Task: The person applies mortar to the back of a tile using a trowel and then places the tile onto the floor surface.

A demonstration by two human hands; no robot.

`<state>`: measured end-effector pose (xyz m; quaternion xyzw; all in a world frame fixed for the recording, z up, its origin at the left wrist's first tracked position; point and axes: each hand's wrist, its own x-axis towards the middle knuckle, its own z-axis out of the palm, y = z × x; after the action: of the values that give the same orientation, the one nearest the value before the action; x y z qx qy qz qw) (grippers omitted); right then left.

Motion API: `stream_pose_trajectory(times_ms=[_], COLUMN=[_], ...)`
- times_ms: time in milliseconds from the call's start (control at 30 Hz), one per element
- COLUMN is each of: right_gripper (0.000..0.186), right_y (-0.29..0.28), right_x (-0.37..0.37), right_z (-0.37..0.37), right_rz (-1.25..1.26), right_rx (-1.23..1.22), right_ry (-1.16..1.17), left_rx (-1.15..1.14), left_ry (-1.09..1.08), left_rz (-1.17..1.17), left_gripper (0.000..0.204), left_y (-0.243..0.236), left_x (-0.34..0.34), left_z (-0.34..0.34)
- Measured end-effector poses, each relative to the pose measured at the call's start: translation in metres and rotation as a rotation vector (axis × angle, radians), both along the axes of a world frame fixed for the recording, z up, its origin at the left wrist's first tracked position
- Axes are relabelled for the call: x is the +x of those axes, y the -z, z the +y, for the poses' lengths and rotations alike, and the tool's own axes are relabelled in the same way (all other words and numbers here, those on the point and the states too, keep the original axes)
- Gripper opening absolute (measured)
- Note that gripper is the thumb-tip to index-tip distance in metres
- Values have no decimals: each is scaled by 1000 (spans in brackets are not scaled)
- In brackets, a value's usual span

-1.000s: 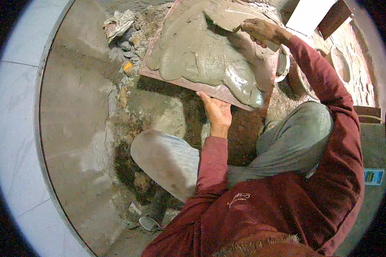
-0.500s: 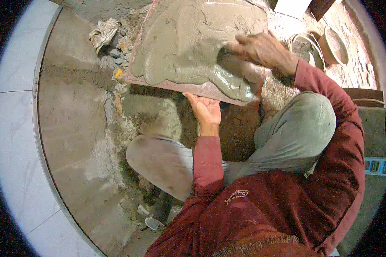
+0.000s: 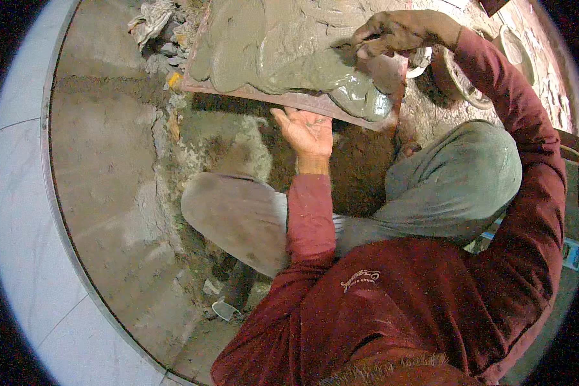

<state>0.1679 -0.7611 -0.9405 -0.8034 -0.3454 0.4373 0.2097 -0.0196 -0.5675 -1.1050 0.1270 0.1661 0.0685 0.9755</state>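
A flat reddish-brown tile (image 3: 238, 96) lies tilted ahead of me, its face thickly spread with wet grey mortar (image 3: 283, 48). My left hand (image 3: 307, 135) is palm up at the tile's near edge, its fingers reaching underneath and supporting it. Over the right part of the mortar, my right hand (image 3: 399, 33) is closed, with fingers bent around what looks like a trowel, mostly hidden by the hand. A glossy, freshly smoothed patch shows just below that hand, close to the tile's near right corner.
Buckets (image 3: 457, 77) stand on rough ground at the right. A crumpled pale bag (image 3: 151, 24) lies on rubble at the far left. Beside it runs a bare cement strip (image 3: 106, 154), bordered by white floor tiles (image 3: 19, 193). My bent knees (image 3: 460, 174) flank the left forearm.
My right hand has moved up and slightly right, away from the tile's near edge. The view has shifted; the left hand still supports the tile.
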Motion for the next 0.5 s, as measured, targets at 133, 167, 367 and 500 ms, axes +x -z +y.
stream_pose_trajectory(times_ms=[133,167,367,500], right_gripper=[42,42,41,34], right_y=[-12,-13,-7,25], right_x=[-3,-5,-34,-55], right_z=[-36,-48,-116,-154], right_rz=[-60,-91,5,36], right_rx=[-32,-24,-250,-59], right_ry=[-31,-39,93,173], left_rx=[-9,38,130,188], left_ry=[15,10,10,-16], left_rz=[39,73,94,207], left_gripper=[72,72,67,72], left_y=[0,-1,-10,-3], left_x=[0,-2,0,-1], left_z=[1,0,-5,3])
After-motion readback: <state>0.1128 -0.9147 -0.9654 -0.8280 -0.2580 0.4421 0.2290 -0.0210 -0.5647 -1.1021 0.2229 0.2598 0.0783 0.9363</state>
